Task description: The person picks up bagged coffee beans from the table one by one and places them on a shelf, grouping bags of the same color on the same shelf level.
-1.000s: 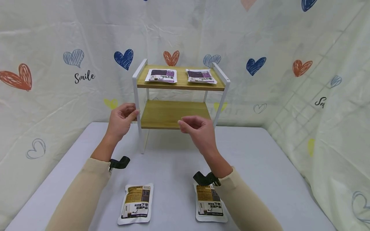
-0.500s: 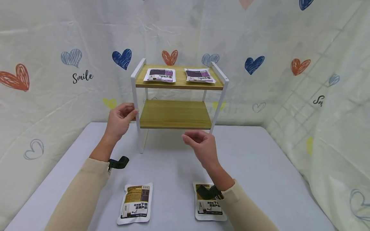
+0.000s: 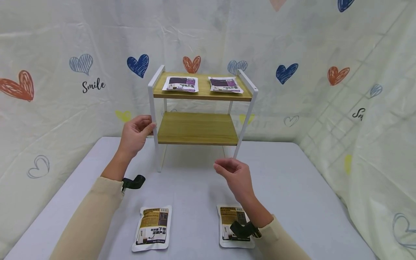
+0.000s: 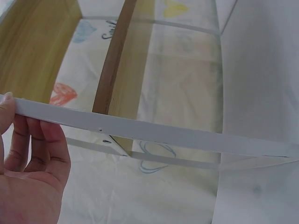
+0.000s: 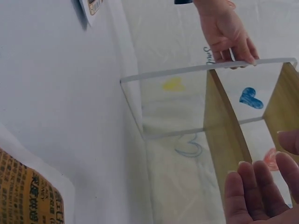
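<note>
A small two-tier shelf (image 3: 198,128) with wooden boards and white legs stands on the table. My left hand (image 3: 133,137) grips its left front leg (image 4: 173,134), thumb on one side and fingers on the other. Over the table, in front of the shelf's right leg, my right hand (image 3: 236,178) hovers with relaxed, slightly bent fingers and nothing in them. Two white pouches with purple labels, one left (image 3: 181,84) and one right (image 3: 225,85), lie on the top board. A pouch with a brown label (image 3: 230,220) lies under my right forearm, partly hidden by the wrist strap.
Another brown-labelled pouch (image 3: 152,229) lies on the near left of the white table (image 3: 191,202). The lower board carries nothing. Behind the table hangs a pale sheet (image 3: 208,32) printed with hearts, and it continues along the right side.
My right hand has moved from before the lower board toward me, down and slightly right. The left hand keeps its grip on the leg, and the shelf and pouches stay in place.
</note>
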The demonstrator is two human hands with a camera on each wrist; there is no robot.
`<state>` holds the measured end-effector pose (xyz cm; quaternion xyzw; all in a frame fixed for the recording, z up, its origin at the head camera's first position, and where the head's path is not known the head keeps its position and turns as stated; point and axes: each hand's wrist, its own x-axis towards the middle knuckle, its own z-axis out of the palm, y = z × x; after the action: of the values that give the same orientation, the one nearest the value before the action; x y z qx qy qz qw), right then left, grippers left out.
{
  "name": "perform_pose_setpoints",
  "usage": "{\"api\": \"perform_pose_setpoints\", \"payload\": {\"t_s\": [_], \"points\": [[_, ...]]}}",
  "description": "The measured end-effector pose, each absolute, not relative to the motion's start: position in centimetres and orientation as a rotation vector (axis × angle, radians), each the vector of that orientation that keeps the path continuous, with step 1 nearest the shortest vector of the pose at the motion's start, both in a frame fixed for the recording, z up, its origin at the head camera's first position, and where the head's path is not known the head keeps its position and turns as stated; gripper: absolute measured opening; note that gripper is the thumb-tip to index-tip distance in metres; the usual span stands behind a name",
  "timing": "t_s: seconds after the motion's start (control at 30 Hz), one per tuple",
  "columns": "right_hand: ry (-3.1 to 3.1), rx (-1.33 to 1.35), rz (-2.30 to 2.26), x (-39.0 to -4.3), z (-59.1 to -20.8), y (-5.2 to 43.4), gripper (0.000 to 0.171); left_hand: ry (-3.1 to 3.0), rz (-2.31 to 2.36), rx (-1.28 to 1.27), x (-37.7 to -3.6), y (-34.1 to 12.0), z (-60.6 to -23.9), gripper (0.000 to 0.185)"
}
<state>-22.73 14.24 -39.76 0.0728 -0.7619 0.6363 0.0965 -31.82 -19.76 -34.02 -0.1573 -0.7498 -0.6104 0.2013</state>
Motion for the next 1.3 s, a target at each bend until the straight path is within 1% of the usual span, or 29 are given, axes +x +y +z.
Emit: {"api": "perform_pose_setpoints", "payload": {"t_s": [0.2, 0.87, 1.3], "points": [[-2.287, 0.19, 1.881, -22.3, -40.3, 14.9, 0.026, -2.094, -1.698, -0.404, -31.8, -19.7, -34.0, 0.03], [-2.398, 0.056, 1.836, -19.8, -42.1, 17.2, 0.024, -2.098, -1.691, -0.395, -31.9, -19.6, -34.0, 0.031], [-2.487, -0.041, 1.784, -18.8, -42.9, 18.7, 0.031, -2.091, -1.691, -0.417, -31.9, -19.6, -34.0, 0.03]]}}
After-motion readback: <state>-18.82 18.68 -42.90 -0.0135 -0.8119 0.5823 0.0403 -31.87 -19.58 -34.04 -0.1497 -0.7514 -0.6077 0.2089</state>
